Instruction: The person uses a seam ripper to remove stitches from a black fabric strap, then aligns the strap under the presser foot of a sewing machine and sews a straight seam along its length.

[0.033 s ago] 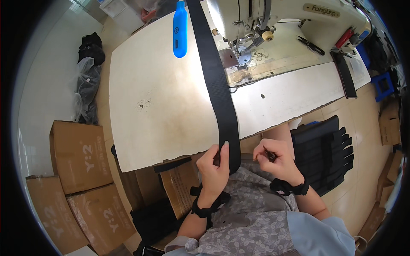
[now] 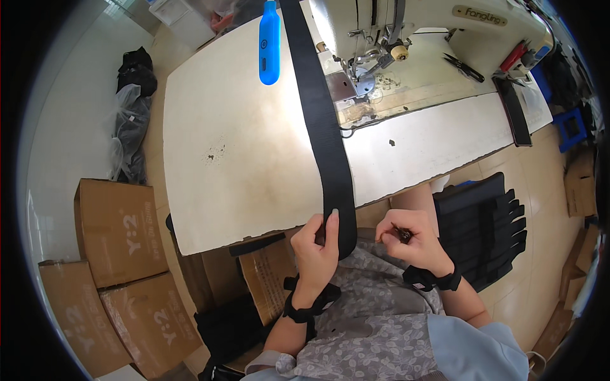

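Sewing table [image 2: 241,159] ahead: your left hand [image 2: 316,251] pinches black strap [image 2: 324,127]; right hand [image 2: 413,244] fisted on small tool [image 2: 401,233]. Strap may slip off edge if pinch loosens.

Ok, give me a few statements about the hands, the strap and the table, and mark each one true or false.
1. The left hand grips the near end of the black strap. True.
2. The strap lies coiled in a roll on the floor. False: it runs flat across the white table toward the sewing machine.
3. The right hand pinches a small dark tool, too small to identify. True.
4. A red bottle stands on the table. False: a blue oblong object is seen over its far side.
5. Cardboard boxes are stacked at the person's left. True.
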Action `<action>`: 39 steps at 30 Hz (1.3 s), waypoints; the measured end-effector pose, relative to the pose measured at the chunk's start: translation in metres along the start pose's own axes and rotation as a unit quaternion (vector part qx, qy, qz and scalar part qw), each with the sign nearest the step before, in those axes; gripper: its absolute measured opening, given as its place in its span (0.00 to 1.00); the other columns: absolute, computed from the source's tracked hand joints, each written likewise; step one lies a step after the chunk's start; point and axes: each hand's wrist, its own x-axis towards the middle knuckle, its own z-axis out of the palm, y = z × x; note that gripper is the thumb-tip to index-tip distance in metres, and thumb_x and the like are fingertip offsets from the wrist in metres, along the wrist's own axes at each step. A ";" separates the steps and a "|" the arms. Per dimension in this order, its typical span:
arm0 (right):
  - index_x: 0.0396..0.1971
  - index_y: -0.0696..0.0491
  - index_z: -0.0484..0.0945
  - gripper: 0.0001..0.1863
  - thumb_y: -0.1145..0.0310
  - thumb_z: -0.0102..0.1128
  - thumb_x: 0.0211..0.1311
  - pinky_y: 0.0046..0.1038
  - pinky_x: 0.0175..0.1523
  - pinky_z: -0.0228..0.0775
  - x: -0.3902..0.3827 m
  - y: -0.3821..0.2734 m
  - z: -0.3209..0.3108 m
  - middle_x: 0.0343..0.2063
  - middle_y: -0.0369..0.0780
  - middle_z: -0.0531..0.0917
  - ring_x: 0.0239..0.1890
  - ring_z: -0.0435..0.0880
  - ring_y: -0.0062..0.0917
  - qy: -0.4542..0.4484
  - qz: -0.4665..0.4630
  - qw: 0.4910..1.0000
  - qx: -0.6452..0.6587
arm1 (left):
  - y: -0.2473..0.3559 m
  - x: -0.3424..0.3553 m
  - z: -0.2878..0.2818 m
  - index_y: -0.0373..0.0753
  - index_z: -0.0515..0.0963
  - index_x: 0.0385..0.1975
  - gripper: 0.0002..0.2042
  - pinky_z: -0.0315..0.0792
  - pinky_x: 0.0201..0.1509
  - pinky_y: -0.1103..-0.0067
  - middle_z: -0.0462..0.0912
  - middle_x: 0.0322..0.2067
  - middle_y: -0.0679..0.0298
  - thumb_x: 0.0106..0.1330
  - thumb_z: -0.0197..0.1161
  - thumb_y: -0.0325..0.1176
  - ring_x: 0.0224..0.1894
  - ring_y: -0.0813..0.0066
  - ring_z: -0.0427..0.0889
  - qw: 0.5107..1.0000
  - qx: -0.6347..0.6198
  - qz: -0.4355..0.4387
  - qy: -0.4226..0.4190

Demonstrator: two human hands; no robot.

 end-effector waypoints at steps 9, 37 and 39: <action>0.26 0.59 0.78 0.05 0.77 0.57 0.46 0.22 0.24 0.64 -0.004 0.000 0.016 0.21 0.37 0.79 0.19 0.73 0.21 -0.259 -0.095 0.956 0.101 | -0.003 0.007 -0.018 0.33 0.64 0.16 0.19 0.46 0.20 0.84 0.56 0.13 0.76 0.68 0.60 0.34 0.19 0.90 0.52 0.994 -0.076 -0.076 -0.024; 0.34 0.57 0.81 0.11 0.76 0.70 0.49 0.21 0.31 0.69 0.007 0.000 0.053 0.32 0.37 0.76 0.29 0.77 0.20 0.053 -0.085 0.988 -0.117 | -0.027 0.005 -0.038 0.36 0.73 0.21 0.15 0.49 0.22 0.87 0.64 0.16 0.80 0.69 0.58 0.37 0.21 0.94 0.56 0.927 -0.303 -0.192 -0.111; 0.34 0.56 0.81 0.11 0.76 0.71 0.48 0.23 0.33 0.72 0.008 -0.003 0.052 0.32 0.38 0.76 0.30 0.78 0.22 0.039 -0.102 0.985 -0.132 | -0.027 0.005 -0.038 0.35 0.73 0.21 0.15 0.49 0.22 0.87 0.64 0.16 0.80 0.69 0.58 0.37 0.20 0.94 0.55 0.926 -0.304 -0.194 -0.113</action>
